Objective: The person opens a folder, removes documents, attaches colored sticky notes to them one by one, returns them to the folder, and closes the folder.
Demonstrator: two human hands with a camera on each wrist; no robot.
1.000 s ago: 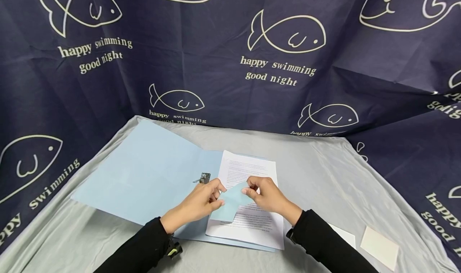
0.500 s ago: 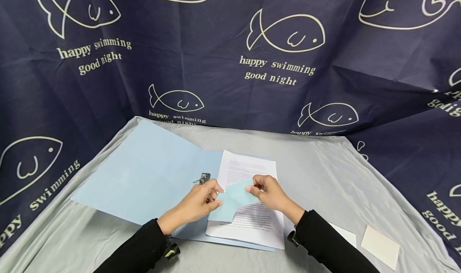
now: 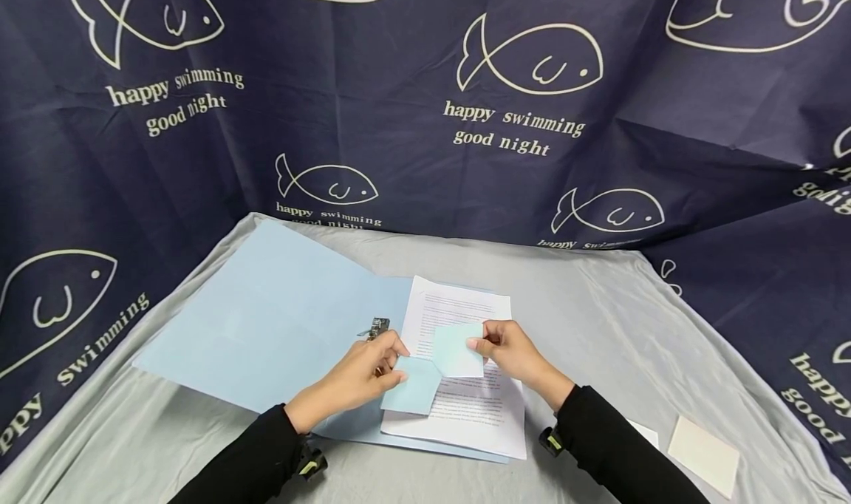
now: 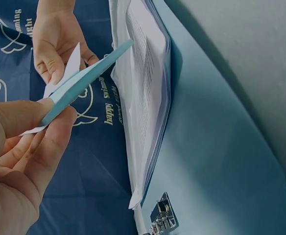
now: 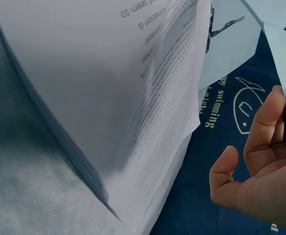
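In the head view my left hand [image 3: 362,371] pinches a light-blue sticky note pad [image 3: 411,387] between thumb and fingers. In the left wrist view its thick edge [image 4: 79,85] shows. My right hand [image 3: 515,350] pinches a single light-blue sticky note [image 3: 459,350] by its right side. The note's lower left corner meets the pad in the right wrist view; whether it is still stuck there I cannot tell. Both are held above a stack of printed sheets [image 3: 465,415], which lies on the right half of an opened blue folder [image 3: 266,319].
A metal clip mechanism [image 3: 380,328] stands near the folder's fold, just beyond my left hand. Two pale square pieces lie at the right front, one a cream pad [image 3: 703,456], the other a white piece [image 3: 645,434] partly behind my right sleeve. Grey cloth [image 3: 565,304] covers the table.
My right hand has moved right, drawing the note up and away from the pad, so it now shows as a flat square. My left hand has shifted slightly left with the pad.
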